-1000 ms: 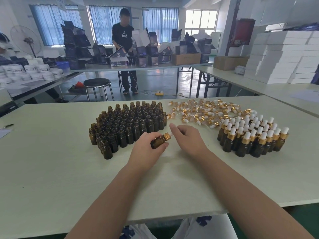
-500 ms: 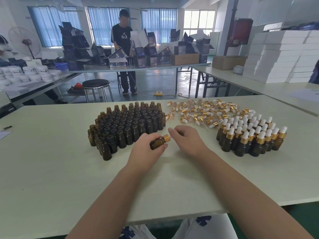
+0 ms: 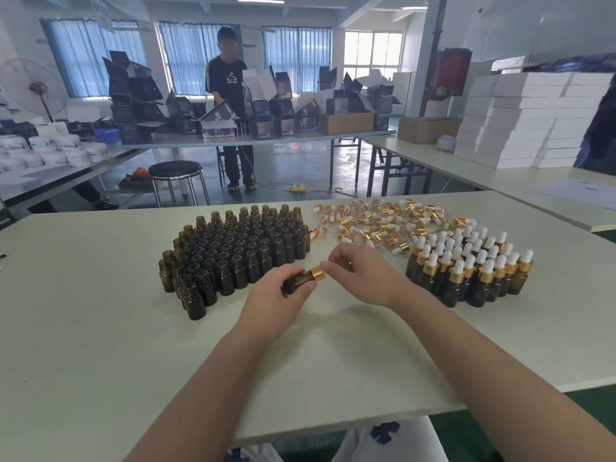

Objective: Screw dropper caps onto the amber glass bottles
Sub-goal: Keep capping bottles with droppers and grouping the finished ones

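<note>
Above the white table (image 3: 100,328) we grip one amber bottle (image 3: 297,281) sideways in our left hand (image 3: 276,295) — our right hand (image 3: 360,275) pinches its gold dropper cap (image 3: 318,272), between the uncapped bottles (image 3: 240,251) and capped bottles (image 3: 470,268).

Right hand shifts on the gold cap

The right hand (image 3: 361,276) has turned a little; its fingertips (image 3: 328,268) now pinch the gold cap (image 3: 317,273) end.

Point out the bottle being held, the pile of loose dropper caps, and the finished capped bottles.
held bottle (image 3: 297,281), head view, amber glass body.
loose dropper caps (image 3: 383,223), head view, pile's middle.
capped bottles (image 3: 470,271), head view, middle of the group.
</note>
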